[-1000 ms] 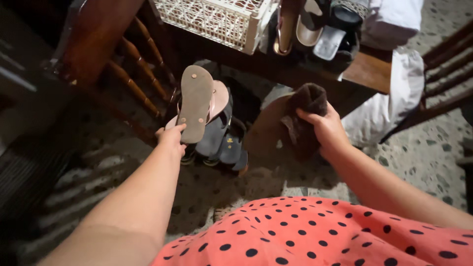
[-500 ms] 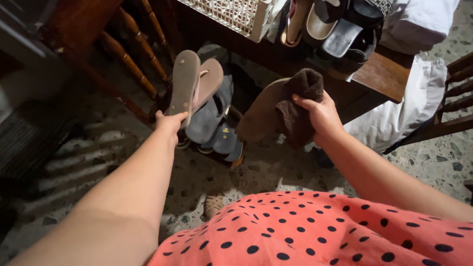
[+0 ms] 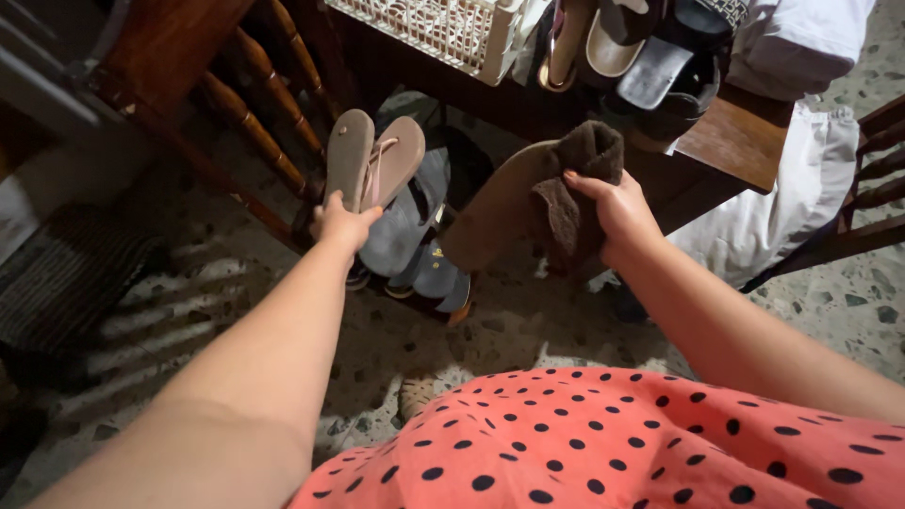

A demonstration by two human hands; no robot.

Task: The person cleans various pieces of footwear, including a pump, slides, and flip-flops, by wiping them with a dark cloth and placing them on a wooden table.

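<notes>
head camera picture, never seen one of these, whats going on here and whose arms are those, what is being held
There is no machine here. The picture comes from a camera worn on a person's head, looking down, so the two bare arms reaching away from you are that person's own. The red fabric with dark dots at the bottom is their clothing.

The left hand grips a pair of tan flip-flops by one end, soles facing outward. The right hand holds a dark brown cloth against another tan sole.

Below the hands, more sandals, grey-blue ones, stand on a speckled floor. Above is a wooden table carrying a white lattice basket and several more shoes. A wooden chair with turned spindles is on the left.
</notes>
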